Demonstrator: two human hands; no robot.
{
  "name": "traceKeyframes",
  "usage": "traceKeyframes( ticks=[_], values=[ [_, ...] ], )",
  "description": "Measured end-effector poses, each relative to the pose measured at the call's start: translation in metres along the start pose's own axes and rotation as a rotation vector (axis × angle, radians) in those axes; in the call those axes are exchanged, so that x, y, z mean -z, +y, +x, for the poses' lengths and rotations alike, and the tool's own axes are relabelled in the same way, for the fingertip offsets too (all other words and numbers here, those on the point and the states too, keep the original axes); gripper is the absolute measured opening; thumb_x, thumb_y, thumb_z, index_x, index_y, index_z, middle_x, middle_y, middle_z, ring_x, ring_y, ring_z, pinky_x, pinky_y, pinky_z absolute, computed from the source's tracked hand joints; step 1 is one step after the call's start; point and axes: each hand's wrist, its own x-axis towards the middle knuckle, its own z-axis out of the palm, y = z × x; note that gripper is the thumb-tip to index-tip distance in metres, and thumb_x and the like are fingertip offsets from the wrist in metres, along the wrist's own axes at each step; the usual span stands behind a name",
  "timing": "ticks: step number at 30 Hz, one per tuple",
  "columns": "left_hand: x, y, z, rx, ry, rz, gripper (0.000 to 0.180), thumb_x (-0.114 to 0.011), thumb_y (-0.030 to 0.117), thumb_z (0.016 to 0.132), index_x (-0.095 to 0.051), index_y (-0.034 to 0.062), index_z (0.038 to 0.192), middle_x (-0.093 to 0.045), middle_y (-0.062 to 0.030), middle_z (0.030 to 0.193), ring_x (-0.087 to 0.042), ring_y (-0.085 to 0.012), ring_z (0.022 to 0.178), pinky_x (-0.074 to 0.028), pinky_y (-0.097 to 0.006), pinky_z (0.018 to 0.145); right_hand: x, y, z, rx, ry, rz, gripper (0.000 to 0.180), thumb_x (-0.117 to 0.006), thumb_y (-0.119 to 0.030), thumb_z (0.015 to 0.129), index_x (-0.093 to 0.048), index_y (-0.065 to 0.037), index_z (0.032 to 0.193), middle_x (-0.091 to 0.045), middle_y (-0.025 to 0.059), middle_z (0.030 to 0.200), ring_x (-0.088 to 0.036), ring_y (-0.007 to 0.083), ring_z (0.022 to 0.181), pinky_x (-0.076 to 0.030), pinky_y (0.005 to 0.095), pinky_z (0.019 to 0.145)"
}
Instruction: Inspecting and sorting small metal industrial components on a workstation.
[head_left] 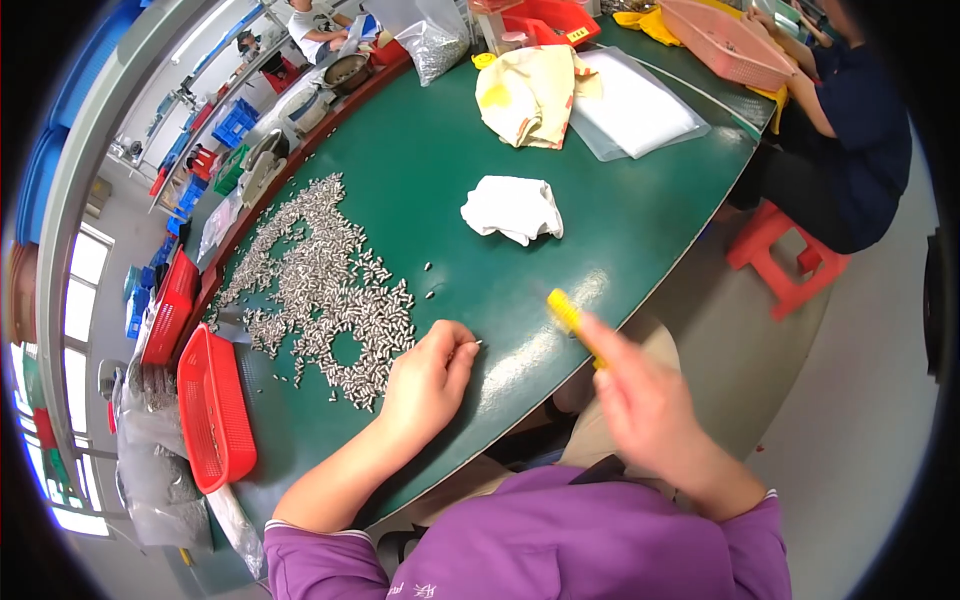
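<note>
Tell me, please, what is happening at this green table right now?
A person in purple sleeves sits at a green table. Their left hand rests at the edge of a wide scatter of small metal pins and pinches one pin between the fingertips. Their right hand, raised off the table's edge and blurred, holds a yellow tool. A red basket sits to the left, a crumpled white cloth lies further back, and another person sits on a red stool at the far right.

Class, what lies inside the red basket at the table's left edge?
The red basket shows only its mesh floor, perhaps a few small metal bits; the near rim hides part. The metal pins lie outside it on the table.
</note>
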Motion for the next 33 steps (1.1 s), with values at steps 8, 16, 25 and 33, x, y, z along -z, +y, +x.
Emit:
traceKeyframes(
  ticks=[8, 16, 25, 33],
  values=[
    [0.024, -0.007, -0.001, 0.298, -0.205, -1.16, 0.009, -0.051, 0.019, 0.097, -0.051, 0.0093, 0.098, -0.038, 0.0074, 0.062, -0.027, -0.0034, 0.047, -0.02, -0.021, 0.044, 0.006, 0.081, 0.107, -0.034, 0.04, -0.668, 0.048, -0.054, -0.001, 0.083, -0.052, -0.013, 0.129, -0.048, 0.0125, 0.084, -0.055, 0.0311, 0.078, -0.048, 0.0424, 0.071],
    [0.054, -0.02, -0.024, 0.345, -0.195, -1.411, 0.014, -0.051, 0.026, 0.098, -0.051, 0.0117, 0.098, -0.032, 0.0073, 0.061, -0.025, -0.0047, 0.049, -0.019, -0.022, 0.045, -0.042, 0.018, 0.132, 0.52, 0.065, -0.254, 0.042, -0.069, -0.005, 0.072, -0.061, -0.009, 0.113, -0.059, 0.0114, 0.106, -0.057, 0.0327, 0.099, -0.047, 0.0412, 0.085],
    [0.087, -0.044, -0.054, 0.3, -0.043, -1.345, 0.016, -0.046, 0.025, 0.1, -0.051, 0.0102, 0.101, -0.033, 0.0064, 0.062, -0.024, -0.0045, 0.048, -0.02, -0.022, 0.044, -0.112, -0.087, 0.118, 0.672, -0.213, 0.17, 0.018, -0.068, -0.008, 0.077, -0.064, -0.008, 0.094, -0.064, 0.0043, 0.085, -0.062, 0.0245, 0.08, -0.05, 0.0356, 0.071],
    [0.125, -0.07, -0.068, 0.311, 0.082, -1.515, 0.014, -0.046, 0.025, 0.1, -0.049, 0.0111, 0.099, -0.035, 0.0052, 0.061, -0.026, -0.0044, 0.046, -0.02, -0.02, 0.043, -0.165, -0.114, 0.151, 0.335, -0.469, 0.635, 0.011, -0.069, -0.007, 0.081, -0.07, -0.006, 0.092, -0.063, 0.0052, 0.087, -0.06, 0.0147, 0.078, -0.049, 0.0268, 0.069]
  ],
)
